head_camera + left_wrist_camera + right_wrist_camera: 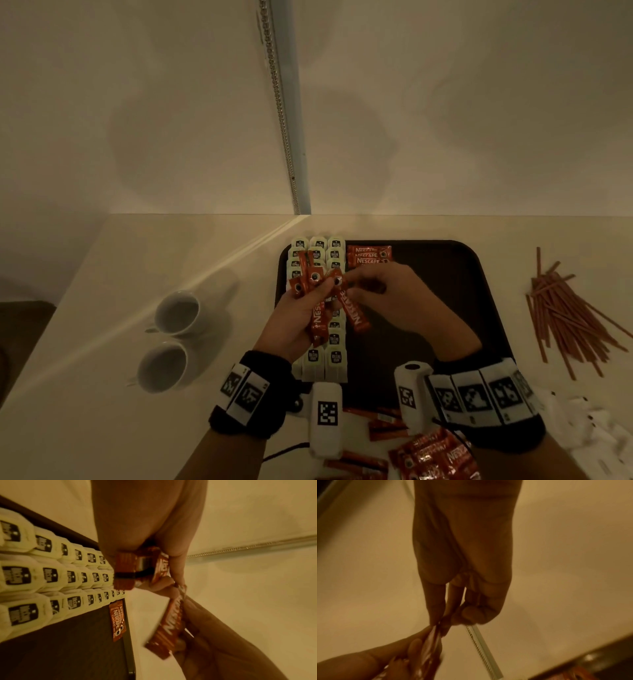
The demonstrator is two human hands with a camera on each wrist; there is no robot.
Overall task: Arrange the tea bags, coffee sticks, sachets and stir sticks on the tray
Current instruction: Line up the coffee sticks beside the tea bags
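Left hand grips fanned coffee sticks as supply; right hand pinches single stick, likely for row on tray.

The right half of the tray lies bare and reachable. Tea bags fill its left side, coffee sticks its far edge. Two cups flank the left; stir sticks crowd the right.
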